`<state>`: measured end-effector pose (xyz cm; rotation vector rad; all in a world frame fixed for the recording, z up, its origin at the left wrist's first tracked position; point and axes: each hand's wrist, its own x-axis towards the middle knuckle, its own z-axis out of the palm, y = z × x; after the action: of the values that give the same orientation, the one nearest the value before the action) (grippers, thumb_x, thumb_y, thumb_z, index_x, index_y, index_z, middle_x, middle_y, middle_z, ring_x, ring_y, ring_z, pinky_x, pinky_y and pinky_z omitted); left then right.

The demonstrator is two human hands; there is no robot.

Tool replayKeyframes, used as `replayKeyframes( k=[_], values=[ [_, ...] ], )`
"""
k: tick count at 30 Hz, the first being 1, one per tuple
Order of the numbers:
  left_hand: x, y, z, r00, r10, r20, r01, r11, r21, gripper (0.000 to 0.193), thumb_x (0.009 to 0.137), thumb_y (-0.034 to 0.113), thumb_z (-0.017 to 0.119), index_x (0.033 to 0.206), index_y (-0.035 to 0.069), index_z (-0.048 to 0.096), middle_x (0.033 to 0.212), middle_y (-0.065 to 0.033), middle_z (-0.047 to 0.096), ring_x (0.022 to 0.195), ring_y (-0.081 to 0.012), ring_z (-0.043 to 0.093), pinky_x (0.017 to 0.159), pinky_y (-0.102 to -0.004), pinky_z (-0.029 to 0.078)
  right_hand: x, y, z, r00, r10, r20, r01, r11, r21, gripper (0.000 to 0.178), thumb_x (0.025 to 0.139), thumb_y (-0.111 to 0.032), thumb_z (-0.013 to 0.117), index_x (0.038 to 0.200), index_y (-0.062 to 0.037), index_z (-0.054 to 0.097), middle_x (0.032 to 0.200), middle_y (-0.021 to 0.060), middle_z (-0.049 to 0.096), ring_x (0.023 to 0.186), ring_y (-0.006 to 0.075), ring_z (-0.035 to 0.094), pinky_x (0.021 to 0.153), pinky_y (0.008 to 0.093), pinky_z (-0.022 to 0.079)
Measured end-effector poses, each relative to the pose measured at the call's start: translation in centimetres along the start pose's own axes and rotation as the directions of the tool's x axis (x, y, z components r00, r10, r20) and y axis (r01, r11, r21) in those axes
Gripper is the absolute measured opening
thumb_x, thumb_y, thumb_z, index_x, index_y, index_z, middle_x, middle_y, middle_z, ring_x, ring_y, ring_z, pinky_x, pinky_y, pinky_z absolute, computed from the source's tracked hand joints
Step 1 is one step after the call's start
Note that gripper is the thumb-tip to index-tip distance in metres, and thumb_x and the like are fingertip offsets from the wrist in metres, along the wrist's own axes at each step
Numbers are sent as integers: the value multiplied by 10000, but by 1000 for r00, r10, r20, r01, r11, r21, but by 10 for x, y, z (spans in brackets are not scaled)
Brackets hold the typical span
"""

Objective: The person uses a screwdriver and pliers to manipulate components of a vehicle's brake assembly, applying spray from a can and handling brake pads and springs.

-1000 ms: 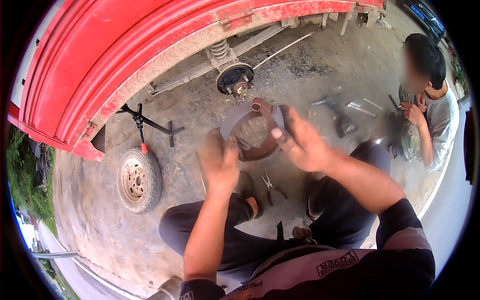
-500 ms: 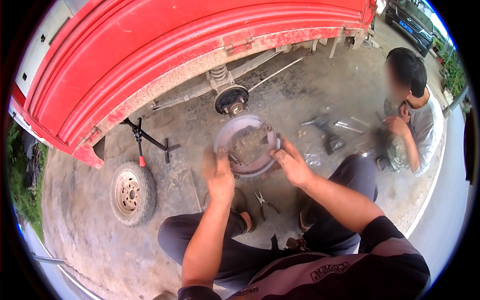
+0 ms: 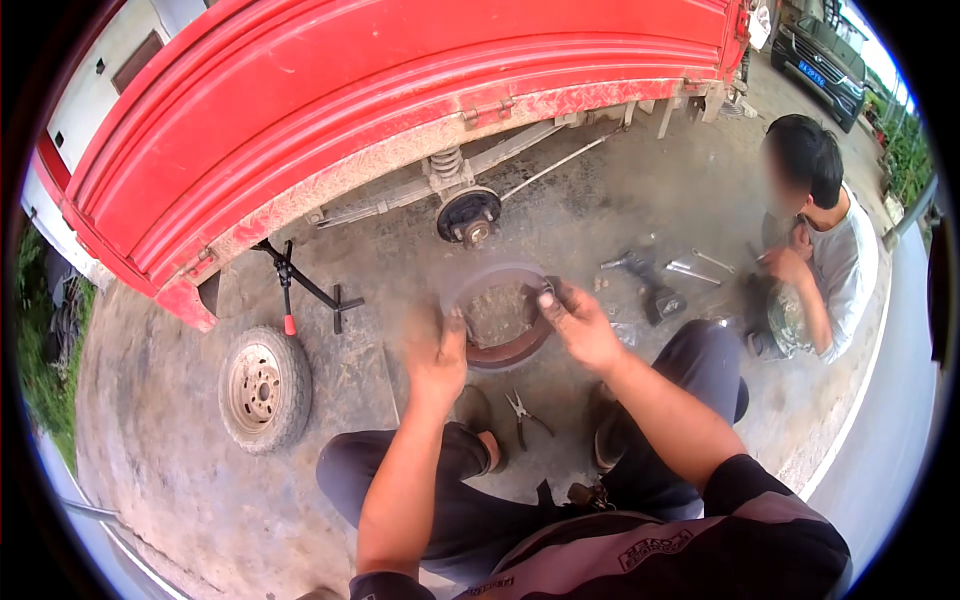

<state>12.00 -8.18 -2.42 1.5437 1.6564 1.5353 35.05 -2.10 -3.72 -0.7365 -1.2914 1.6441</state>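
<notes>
Between my two hands is a ring made of two curved brake shoes (image 3: 512,352), held by its opposite sides above the ground. My left hand (image 3: 436,365), partly smeared by motion, grips the left side with the thumb on the near face. On the right side, my right hand (image 3: 585,327) pinches the ring, thumb on top and fingers behind. The ground shows through its middle, and its upper edge is blurred. Just beyond it, under the red truck bed (image 3: 400,80), is a bare wheel hub (image 3: 475,230) with a dark round backing plate (image 3: 460,210).
Pliers (image 3: 522,418) lie between my feet. A cordless power tool (image 3: 655,290) and wrenches (image 3: 692,271) are on the ground to the right, near a squatting person (image 3: 845,250). At left stand a removed wheel (image 3: 262,390), a jack (image 3: 287,280) and a cross-shaped wrench (image 3: 337,302).
The brake shoe ring has come slightly nearer to me and tilted, away from the hub. Both hands keep hold of it. The view has shifted a little.
</notes>
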Motion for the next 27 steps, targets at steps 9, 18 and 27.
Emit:
replayKeyframes(
  k=[9, 18, 27],
  values=[
    [29, 0, 1, 920, -236, 313, 119, 929, 351, 431, 949, 307, 694, 1186, -40, 598, 1082, -276, 692, 1009, -420, 683, 844, -487, 520, 1, 57, -10, 931, 303, -203, -241, 929, 280, 317, 1043, -322, 657, 1207, -51, 655, 1024, 21, 695, 944, 155, 633, 881, 328, 520],
    [85, -38, 17, 772, -415, 481, 159, 859, 486, 559, 892, 254, 788, 1285, -83, 577, 1112, -283, 713, 1036, -337, 712, 891, -418, 542, 59, 101, -20, 924, 341, -175, -210, 832, 513, 307, 1040, -289, 661, 1213, -38, 635, 953, 29, 683, 811, 161, 647, 770, 336, 560],
    [135, -102, 34, 771, -427, 472, 233, 880, 415, 470, 886, 157, 755, 1261, -76, 595, 1069, -196, 725, 970, -266, 686, 854, -391, 547, 124, 139, -31, 927, 310, -213, -153, 828, 540, 268, 1037, -273, 668, 1169, -40, 661, 907, 20, 686, 794, 148, 642, 743, 304, 537]
  ],
)
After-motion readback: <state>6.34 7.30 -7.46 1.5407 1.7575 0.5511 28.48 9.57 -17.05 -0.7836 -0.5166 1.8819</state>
